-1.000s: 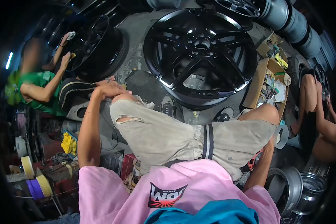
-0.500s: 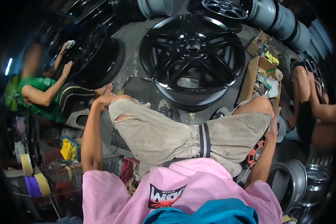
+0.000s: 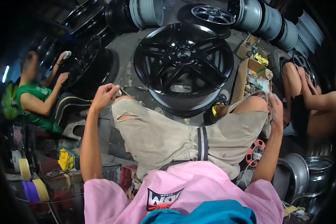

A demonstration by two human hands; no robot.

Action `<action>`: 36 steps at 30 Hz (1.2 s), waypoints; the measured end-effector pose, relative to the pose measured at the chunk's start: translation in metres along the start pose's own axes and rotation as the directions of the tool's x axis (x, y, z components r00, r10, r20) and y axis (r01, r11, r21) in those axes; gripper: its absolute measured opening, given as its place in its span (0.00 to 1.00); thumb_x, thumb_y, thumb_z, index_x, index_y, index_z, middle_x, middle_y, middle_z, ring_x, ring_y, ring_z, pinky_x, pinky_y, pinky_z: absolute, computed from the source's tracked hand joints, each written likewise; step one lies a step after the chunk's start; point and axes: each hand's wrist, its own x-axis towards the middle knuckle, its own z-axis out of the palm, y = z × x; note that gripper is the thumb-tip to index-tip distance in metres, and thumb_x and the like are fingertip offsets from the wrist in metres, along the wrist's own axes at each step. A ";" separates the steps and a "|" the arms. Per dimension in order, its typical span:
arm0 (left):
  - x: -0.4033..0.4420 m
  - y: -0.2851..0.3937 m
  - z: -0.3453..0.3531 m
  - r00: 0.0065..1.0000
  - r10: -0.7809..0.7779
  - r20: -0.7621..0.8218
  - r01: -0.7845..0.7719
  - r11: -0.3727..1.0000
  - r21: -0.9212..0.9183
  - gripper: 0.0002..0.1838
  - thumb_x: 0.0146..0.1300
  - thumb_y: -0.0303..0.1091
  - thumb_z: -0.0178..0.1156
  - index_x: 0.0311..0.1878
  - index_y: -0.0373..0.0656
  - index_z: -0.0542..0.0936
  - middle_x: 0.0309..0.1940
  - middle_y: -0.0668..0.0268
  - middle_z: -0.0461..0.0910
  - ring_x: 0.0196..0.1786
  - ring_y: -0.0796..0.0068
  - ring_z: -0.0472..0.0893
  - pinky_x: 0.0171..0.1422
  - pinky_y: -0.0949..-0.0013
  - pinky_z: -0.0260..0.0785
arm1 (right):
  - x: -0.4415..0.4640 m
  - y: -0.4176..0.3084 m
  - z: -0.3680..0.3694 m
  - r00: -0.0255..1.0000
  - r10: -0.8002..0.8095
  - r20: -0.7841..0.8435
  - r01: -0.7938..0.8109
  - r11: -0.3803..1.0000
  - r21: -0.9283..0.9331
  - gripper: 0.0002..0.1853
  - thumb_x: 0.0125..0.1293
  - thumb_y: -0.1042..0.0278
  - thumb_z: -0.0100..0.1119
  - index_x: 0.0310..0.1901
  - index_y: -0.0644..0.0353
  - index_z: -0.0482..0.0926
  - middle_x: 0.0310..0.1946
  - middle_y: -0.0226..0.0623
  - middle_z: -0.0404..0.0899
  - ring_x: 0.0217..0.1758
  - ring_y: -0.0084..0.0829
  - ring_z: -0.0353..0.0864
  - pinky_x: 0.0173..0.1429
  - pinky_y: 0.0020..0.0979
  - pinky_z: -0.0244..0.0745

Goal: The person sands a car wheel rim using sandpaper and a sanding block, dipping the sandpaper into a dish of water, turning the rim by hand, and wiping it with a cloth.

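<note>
My left hand (image 3: 105, 95) is raised beside my left knee, its fingers pinched on the hem of my beige shorts (image 3: 156, 138). On the other side, my right hand (image 3: 276, 109) is at my right knee, its fingers bent around the edge of the other trouser leg. A glossy black wheel rim (image 3: 183, 59) lies face up in front of my feet, on top of a darker round base. Neither hand touches it.
A cardboard box (image 3: 241, 80) of scraps stands right of the rim. A person in green (image 3: 35, 100) sits at the left by a black wheel; another person (image 3: 317, 100) sits at the right. Grey rims (image 3: 250, 16) line the back. A red reel (image 3: 255, 152) lies below my right knee.
Both my hands have risen to the knees and closed on the shorts' hems. My right foot has shifted, and the view has tilted so the rim sits lower. The person in green still works at the wheel.
</note>
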 end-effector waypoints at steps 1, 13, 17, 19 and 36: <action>-0.012 0.015 0.003 0.999 0.024 -0.047 -0.022 0.999 0.037 0.18 0.81 0.43 0.67 0.37 0.38 0.85 0.26 0.78 0.76 0.32 0.88 0.70 0.36 0.73 0.62 | 0.000 -0.005 0.003 0.998 -0.056 -0.014 0.057 0.998 0.016 0.11 0.86 0.55 0.63 0.46 0.51 0.86 0.23 0.08 0.68 0.21 0.05 0.56 0.26 0.18 0.48; -0.120 0.109 0.031 0.929 0.303 -0.213 -0.266 0.946 0.184 0.12 0.80 0.31 0.65 0.38 0.33 0.81 0.28 0.73 0.72 0.35 0.86 0.68 0.40 0.73 0.66 | -0.064 -0.078 0.061 0.962 -0.220 0.163 0.267 0.887 -0.377 0.16 0.82 0.61 0.66 0.37 0.64 0.83 0.31 0.18 0.75 0.36 0.13 0.67 0.43 0.23 0.62; -0.157 0.128 0.041 0.982 0.180 0.049 -0.186 0.940 0.287 0.10 0.75 0.31 0.70 0.40 0.34 0.85 0.28 0.66 0.80 0.32 0.77 0.78 0.40 0.63 0.74 | -0.089 -0.084 0.072 0.972 -0.171 0.162 0.221 0.901 -0.372 0.15 0.79 0.63 0.69 0.37 0.66 0.84 0.29 0.20 0.77 0.35 0.14 0.69 0.40 0.25 0.65; -0.166 0.132 0.064 0.965 0.080 0.249 -0.169 0.916 0.362 0.10 0.73 0.31 0.71 0.39 0.33 0.86 0.30 0.60 0.84 0.33 0.69 0.82 0.41 0.62 0.76 | -0.107 -0.090 0.075 0.962 -0.145 0.231 0.236 0.869 -0.435 0.14 0.78 0.64 0.70 0.36 0.67 0.85 0.28 0.22 0.78 0.35 0.15 0.71 0.40 0.26 0.66; -0.189 0.158 0.108 0.716 -0.100 0.691 -0.288 0.859 0.423 0.17 0.71 0.40 0.71 0.31 0.34 0.87 0.32 0.48 0.87 0.40 0.43 0.88 0.46 0.49 0.79 | -0.140 -0.141 0.138 0.704 0.257 0.662 0.307 0.730 -0.611 0.12 0.67 0.60 0.77 0.38 0.62 0.90 0.25 0.39 0.86 0.28 0.32 0.86 0.38 0.32 0.76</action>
